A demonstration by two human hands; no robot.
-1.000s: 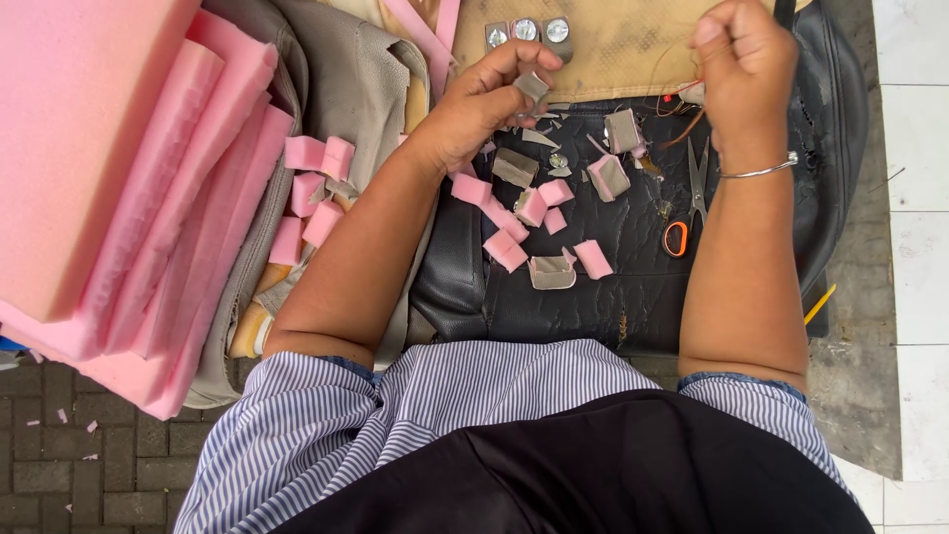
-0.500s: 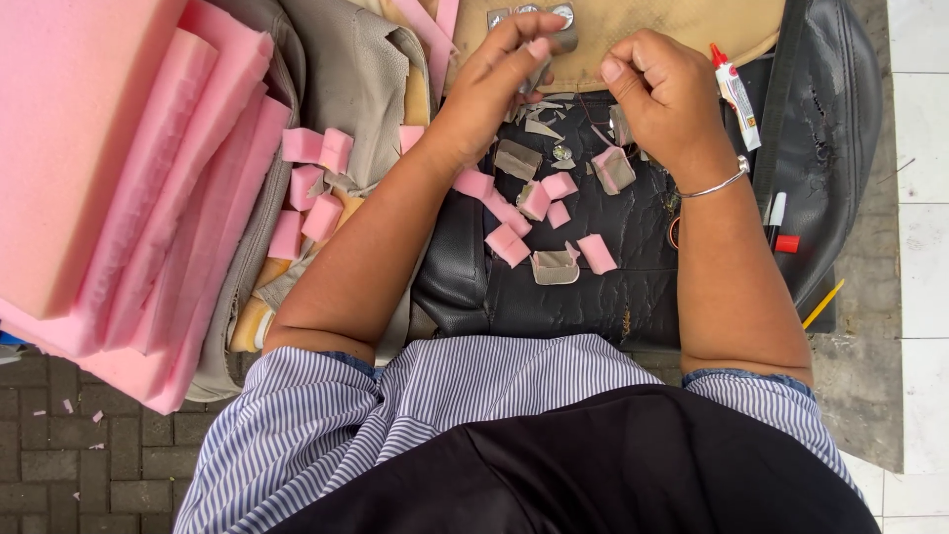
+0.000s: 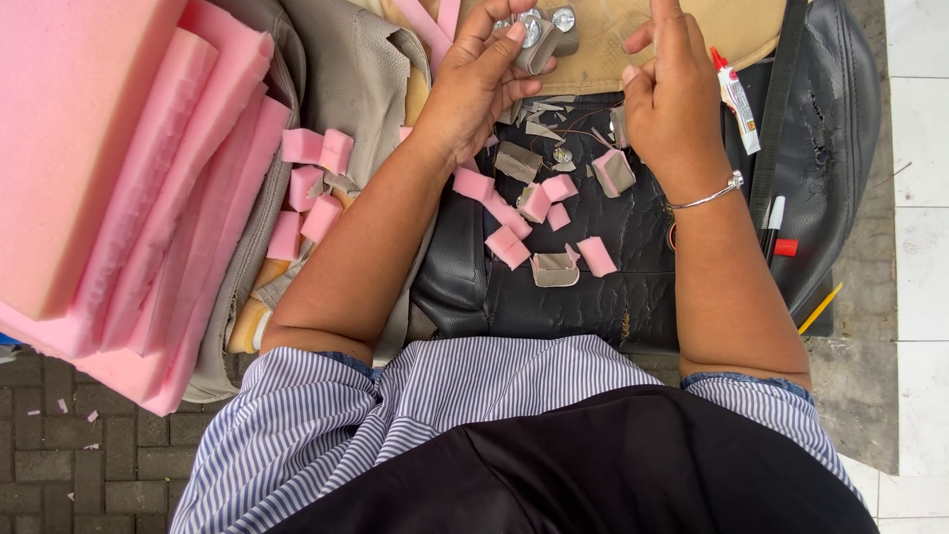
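While the left hand (image 3: pixel 474 84) grips one grey piece (image 3: pixel 539 44), the right hand (image 3: pixel 672 99) holds nothing visible

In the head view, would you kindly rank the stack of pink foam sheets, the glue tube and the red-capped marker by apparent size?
1. stack of pink foam sheets, by far the largest.
2. glue tube.
3. red-capped marker; partly hidden beside the black seat cover, so its rank against the tube is unsure.
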